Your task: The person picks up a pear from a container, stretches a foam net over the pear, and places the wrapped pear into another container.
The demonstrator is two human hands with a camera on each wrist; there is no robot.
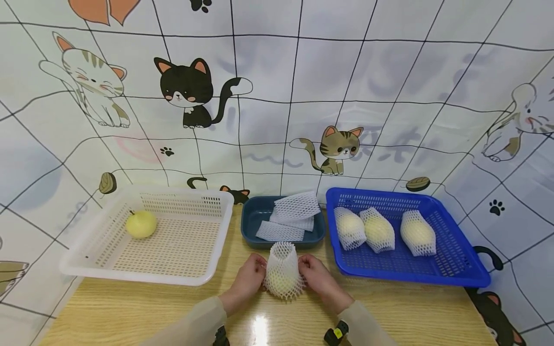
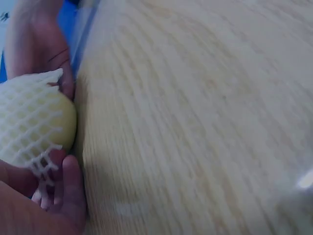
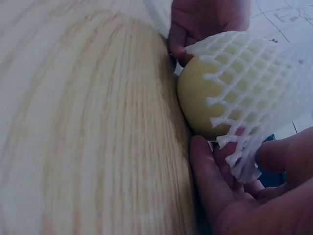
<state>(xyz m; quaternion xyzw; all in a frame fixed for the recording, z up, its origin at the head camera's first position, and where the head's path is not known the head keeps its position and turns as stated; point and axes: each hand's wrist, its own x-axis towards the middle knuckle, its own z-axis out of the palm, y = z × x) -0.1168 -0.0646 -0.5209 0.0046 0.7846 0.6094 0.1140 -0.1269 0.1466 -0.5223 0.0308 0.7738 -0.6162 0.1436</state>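
At the near middle of the wooden table (image 1: 108,298), a yellow fruit (image 3: 195,100) sits inside a white foam net (image 1: 282,257), between a person's two hands. It fills the near half of the net; the far half narrows and stands above it as a hollow tube. The near rim of the mesh is spread in loose points, and the wrist views show a bare, smooth part of the fruit showing past it.

The left hand (image 1: 251,275) pinches the left side of the net near its rim, thumb and fingers closed on the mesh. The right hand (image 1: 318,276) has a matching pinch on the right side, its fingers curled about the net's edge (the right wrist view shows this most plainly), close beside the fruit.

Just beyond the net stands a dark teal tray (image 1: 255,241), with flat foam nets (image 1: 296,206) lying overlapped in it, one leaning up over the far right rim. To the left is a white basket (image 1: 182,247) with one bare yellow fruit (image 1: 141,225) near its far left corner, stem upward. To the right is a blue basket (image 1: 402,273) holding three netted fruits (image 1: 378,230): two side by side at the left, one apart further right. Behind everything hangs a white grid-patterned cloth (image 1: 268,120) printed with cartoon cats.
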